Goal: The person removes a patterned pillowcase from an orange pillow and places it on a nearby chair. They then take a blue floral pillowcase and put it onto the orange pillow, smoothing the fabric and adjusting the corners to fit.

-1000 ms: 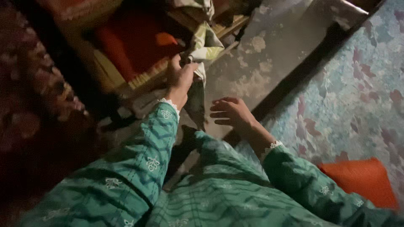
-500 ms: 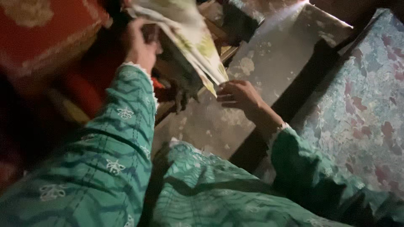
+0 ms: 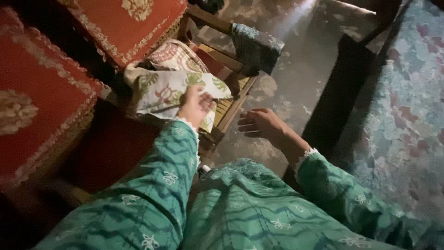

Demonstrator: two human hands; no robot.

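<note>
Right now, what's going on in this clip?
A person in green patterned sleeves is seated over a worn floor. The left hand rests on a leaf-printed cloth lying folded on a wooden slatted seat, beside red embroidered cushions. The right hand hovers open above the floor, holding nothing. A dark blue cloth hangs over the seat's far rail.

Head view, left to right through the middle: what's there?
Red patterned cushion → leaf-print cloth → left hand resting on that cloth → wooden slatted frame → right hand, open above the floor → dark bed edge → blue floral bedspread.
</note>
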